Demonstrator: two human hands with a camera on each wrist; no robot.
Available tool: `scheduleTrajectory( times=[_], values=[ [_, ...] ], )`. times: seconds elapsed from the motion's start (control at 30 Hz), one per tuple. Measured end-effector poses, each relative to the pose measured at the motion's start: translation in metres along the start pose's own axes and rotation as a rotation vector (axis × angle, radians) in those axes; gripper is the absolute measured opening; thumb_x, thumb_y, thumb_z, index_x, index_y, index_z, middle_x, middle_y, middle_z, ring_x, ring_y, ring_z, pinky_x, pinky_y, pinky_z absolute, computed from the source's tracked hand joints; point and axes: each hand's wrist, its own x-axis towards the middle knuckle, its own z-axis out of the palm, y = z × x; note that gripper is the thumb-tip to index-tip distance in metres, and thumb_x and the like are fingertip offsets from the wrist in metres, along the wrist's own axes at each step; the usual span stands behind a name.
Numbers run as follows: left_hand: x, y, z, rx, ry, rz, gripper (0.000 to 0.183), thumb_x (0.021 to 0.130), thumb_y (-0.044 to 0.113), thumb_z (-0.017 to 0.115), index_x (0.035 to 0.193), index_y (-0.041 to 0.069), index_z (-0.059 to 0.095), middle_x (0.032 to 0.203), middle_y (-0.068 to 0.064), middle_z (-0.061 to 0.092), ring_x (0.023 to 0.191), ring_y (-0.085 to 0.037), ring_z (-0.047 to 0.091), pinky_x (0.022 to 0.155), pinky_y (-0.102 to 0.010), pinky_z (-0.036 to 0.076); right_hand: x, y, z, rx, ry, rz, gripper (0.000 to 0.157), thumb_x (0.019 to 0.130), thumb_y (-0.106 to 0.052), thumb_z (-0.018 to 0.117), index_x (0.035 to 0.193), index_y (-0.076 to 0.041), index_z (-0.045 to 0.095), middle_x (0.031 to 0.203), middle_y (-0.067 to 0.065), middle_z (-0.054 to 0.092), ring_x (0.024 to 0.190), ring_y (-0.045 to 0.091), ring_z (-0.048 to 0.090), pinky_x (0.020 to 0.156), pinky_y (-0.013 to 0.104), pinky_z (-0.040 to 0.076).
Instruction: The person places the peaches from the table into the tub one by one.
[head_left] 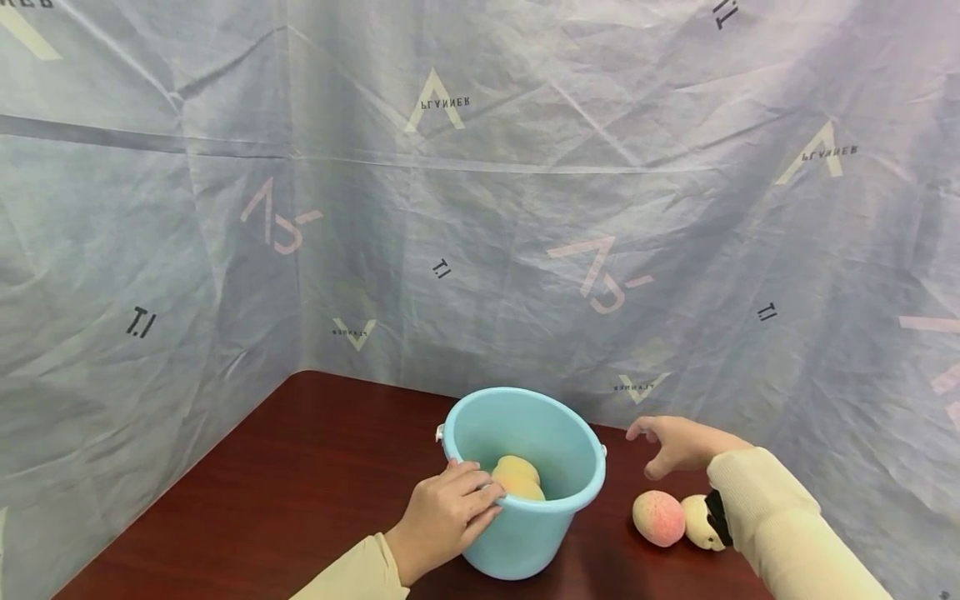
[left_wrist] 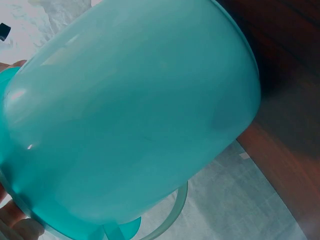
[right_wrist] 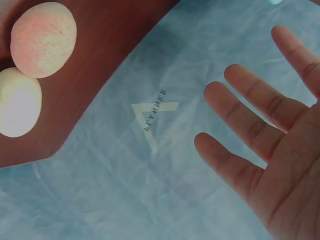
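A light blue bucket [head_left: 517,533] stands on the table, its opening facing up toward me. My left hand [head_left: 450,512] grips the near left part of its rim, fingers over the edge; in the left wrist view the bucket wall [left_wrist: 135,115] fills most of the picture. Inside lies a yellowish peach-like fruit [head_left: 517,477], partly hidden by the rim. My right hand [head_left: 678,443] hovers right of the bucket with fingers spread and holds nothing. Below it on the table, a pink-and-yellow peach [head_left: 658,517] touches a pale yellow round fruit [head_left: 701,522], partly covered by the right wrist's black strap.
The dark red-brown table [head_left: 315,467] extends to the left of the bucket. Grey printed fabric [head_left: 480,250] hangs close behind the table and along its left side. A bucket handle [left_wrist: 175,212] hangs at the bucket's far side in the left wrist view.
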Motion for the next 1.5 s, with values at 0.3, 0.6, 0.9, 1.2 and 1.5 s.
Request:
scheduleTrajectory(
  times=[0.3,0.6,0.9,1.2,1.5],
  values=[
    [-0.001,0.001,0.000,0.006,0.004,-0.001,0.011,0.090,0.025,0.067,0.093,0.017,0.072,0.088,0.006,0.067,0.090,-0.013,0.064,0.080,-0.023,0.055,0.005,0.010,0.017,0.081,-0.028,0.023,0.046,0.066,0.000,0.069,0.111,-0.001,0.059,0.109,0.025,0.058,0.104,0.041,0.055,0.078,0.043,0.050],
    [-0.004,0.001,-0.003,-0.001,-0.006,-0.038,0.021,0.099,0.029,0.056,0.094,0.017,0.072,0.089,0.005,0.067,0.090,-0.015,0.065,0.080,-0.024,0.056,0.017,0.018,0.047,0.098,-0.087,0.016,0.043,0.064,0.000,0.065,0.106,-0.004,0.061,0.109,0.020,0.060,0.107,0.043,0.055,0.082,0.051,0.049],
    [-0.002,0.000,-0.003,-0.003,0.003,-0.016,0.017,0.097,0.027,0.060,0.094,0.016,0.073,0.090,0.005,0.067,0.089,-0.013,0.064,0.079,-0.026,0.056,0.024,0.030,0.080,0.206,-0.115,0.052,0.042,0.067,0.004,0.069,0.108,-0.002,0.061,0.113,0.027,0.058,0.098,0.038,0.059,0.082,0.054,0.049],
    [0.000,0.001,-0.002,-0.015,0.002,-0.003,0.020,0.099,0.027,0.057,0.094,0.016,0.073,0.092,0.005,0.067,0.090,-0.013,0.064,0.081,-0.021,0.054,0.024,0.045,0.118,0.195,-0.064,0.042,0.041,0.068,-0.002,0.071,0.108,-0.001,0.063,0.108,0.021,0.063,0.102,0.043,0.057,0.085,0.060,0.047],
    [0.000,0.001,-0.001,-0.014,0.003,-0.005,0.016,0.097,0.026,0.060,0.094,0.016,0.073,0.091,0.005,0.067,0.090,-0.013,0.064,0.081,-0.022,0.055,0.019,0.055,0.125,0.114,0.034,0.002,0.039,0.069,-0.007,0.070,0.107,-0.003,0.063,0.091,0.008,0.057,0.076,0.016,0.052,0.068,0.036,0.047]
  ],
)
